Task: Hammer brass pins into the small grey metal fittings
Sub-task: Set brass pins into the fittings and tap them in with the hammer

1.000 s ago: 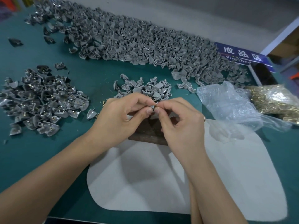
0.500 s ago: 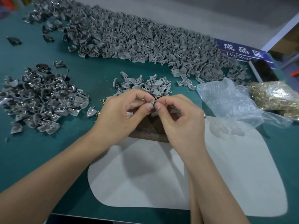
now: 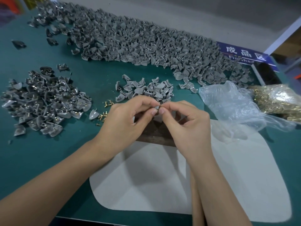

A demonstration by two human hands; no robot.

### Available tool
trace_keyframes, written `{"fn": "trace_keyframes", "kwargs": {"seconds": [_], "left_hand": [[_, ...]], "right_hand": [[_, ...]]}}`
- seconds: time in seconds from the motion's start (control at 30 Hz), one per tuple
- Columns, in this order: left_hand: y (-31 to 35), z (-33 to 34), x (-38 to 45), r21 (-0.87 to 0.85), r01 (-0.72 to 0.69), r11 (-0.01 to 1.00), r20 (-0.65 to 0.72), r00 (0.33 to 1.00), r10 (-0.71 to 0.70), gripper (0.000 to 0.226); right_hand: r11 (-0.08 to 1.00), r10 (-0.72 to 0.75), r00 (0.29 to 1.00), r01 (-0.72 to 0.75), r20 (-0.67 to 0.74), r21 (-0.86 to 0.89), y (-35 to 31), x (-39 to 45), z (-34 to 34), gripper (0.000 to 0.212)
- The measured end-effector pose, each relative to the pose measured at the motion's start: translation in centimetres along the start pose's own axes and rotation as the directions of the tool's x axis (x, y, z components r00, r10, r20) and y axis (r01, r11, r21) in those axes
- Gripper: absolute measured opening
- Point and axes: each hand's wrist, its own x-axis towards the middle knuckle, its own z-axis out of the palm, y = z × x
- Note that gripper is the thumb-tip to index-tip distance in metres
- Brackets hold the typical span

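At the centre of the frame the left hand and the right hand meet fingertip to fingertip above a dark wooden block; the left thumb and forefinger pinch a small grey fitting, a pale matte piece mostly hidden by the fingers; the right thumb and forefinger pinch together against its right side, and whether a pin sits between them cannot be told. Just above the hands lies a small heap of fittings, light grey, curved like shells, each with a little round boss; a long bank of fittings runs across the top of the frame; at the left a darker pile shows brass dots in many pieces. Loose brass pins lie scattered left of the hands on the green table; a clear bag of brass pins sits at the right edge; a pale mat lies under the wrists.
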Motion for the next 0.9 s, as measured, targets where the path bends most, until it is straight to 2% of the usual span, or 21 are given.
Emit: {"fn": "trace_keyframes", "kwargs": {"seconds": [0.23, 0.33, 0.43, 0.5, 0.6, 0.7, 0.77, 0.83, 0.9], "left_hand": [[-0.2, -1.3, 0.9, -0.012, 0.011, 1.0, 0.07, 0.997, -0.01, 0.016], [-0.2, -1.3, 0.8, -0.025, 0.01, 1.0, 0.075, 0.997, -0.008, 0.014], [-0.5, -1.0, 0.8, 0.024, -0.035, 0.999, 0.099, 0.995, 0.032, 0.012], [-0.6, -0.8, 0.9, 0.047, -0.036, 0.998, 0.086, 0.996, 0.032, 0.013], [-0.3, -0.7, 0.8, 0.059, -0.047, 0.997, 0.079, 0.996, 0.043, 0.018], [-0.1, -0.9, 0.8, 0.074, -0.021, 0.997, 0.104, 0.995, 0.013, 0.008], [0.0, -1.0, 0.9, 0.13, -0.011, 0.991, 0.127, 0.992, -0.005, 0.004], [-0.1, -1.1, 1.0, 0.194, -0.011, 0.981, 0.148, 0.989, -0.019, 0.005], [0.0, -1.1, 1.0, 0.188, 0.033, 0.982, 0.153, 0.986, -0.062, 0.007]], "right_hand": [[1.0, -0.016, 1.0, 0.017, -0.025, 0.01, -0.7, 0.4, -0.1, 0.011], [0.999, 0.042, 0.989, -0.038, -0.141, 0.026, -0.8, 0.2, -1.4, 0.009], [0.988, 0.155, 0.946, -0.15, -0.285, 0.042, -0.6, -0.7, -3.4, 0.019], [0.98, 0.178, 0.934, -0.196, -0.31, -0.029, -0.5, -1.7, -4.8, 0.027], [0.929, 0.226, 0.934, -0.292, -0.278, -0.228, -0.6, -3.7, -6.6, 0.022], [0.754, 0.377, 0.907, -0.418, -0.187, -0.506, -1.1, -6.1, -7.4, 0.024], [0.603, 0.524, 0.845, -0.459, -0.11, -0.653, -1.6, -7.4, -6.6, 0.027], [0.532, 0.599, 0.798, -0.456, -0.064, -0.713, -1.7, -8.1, -5.5, 0.034], [0.56, 0.569, 0.819, -0.448, -0.07, -0.696, -1.2, -8.3, -5.2, 0.024]]}}
